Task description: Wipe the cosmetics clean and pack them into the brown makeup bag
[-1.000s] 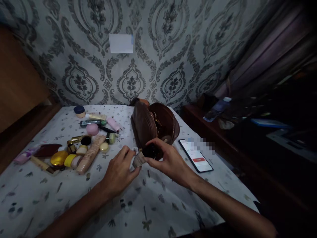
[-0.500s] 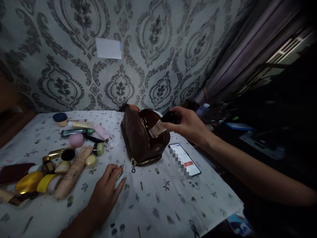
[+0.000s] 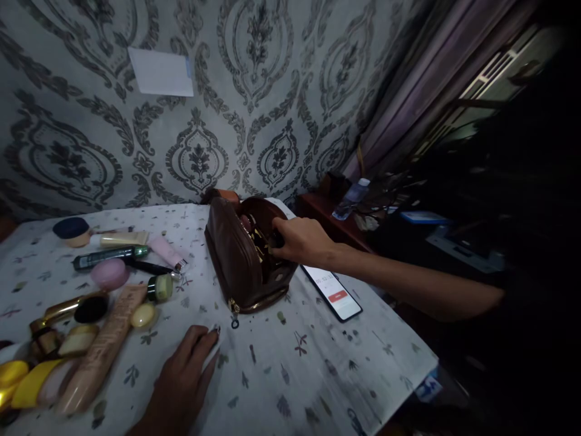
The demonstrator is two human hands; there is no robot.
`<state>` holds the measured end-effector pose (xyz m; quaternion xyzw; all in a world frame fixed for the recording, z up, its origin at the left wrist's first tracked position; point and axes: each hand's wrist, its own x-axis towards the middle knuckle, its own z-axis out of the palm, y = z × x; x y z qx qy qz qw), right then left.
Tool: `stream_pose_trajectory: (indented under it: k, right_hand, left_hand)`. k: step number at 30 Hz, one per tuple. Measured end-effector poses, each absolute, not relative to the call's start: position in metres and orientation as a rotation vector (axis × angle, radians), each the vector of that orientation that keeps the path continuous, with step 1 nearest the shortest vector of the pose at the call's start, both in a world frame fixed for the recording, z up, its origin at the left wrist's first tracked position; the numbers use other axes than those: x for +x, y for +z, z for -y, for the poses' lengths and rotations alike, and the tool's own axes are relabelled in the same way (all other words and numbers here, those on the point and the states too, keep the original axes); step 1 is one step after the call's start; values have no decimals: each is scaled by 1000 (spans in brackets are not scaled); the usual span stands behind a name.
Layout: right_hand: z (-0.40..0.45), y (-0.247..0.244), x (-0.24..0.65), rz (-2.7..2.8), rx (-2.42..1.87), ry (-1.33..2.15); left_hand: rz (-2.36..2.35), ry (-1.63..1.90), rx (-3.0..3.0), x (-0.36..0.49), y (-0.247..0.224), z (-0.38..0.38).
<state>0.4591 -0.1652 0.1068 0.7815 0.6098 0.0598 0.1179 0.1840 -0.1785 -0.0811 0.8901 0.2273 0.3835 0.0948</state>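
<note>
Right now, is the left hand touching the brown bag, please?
Apart. The head view shows patterned cloth between the fingertips of the left hand and the nearest corner of the brown bag.

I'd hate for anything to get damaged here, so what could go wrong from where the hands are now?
The right hand is at the open mouth of the brown bag, so its knuckles or the dark item in its fingers might catch on the zip. That item could also slip and knock against the things inside. The phone lies close beside the bag, where the right forearm might nudge it.
</note>
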Motion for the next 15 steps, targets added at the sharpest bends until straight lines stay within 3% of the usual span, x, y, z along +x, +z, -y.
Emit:
stream_pose_trajectory:
  k: [15]
  right_hand:
    - [165,110,463,-1905,1896,279]
  left_hand:
    - [-683,1063,2635,181,-85,176]
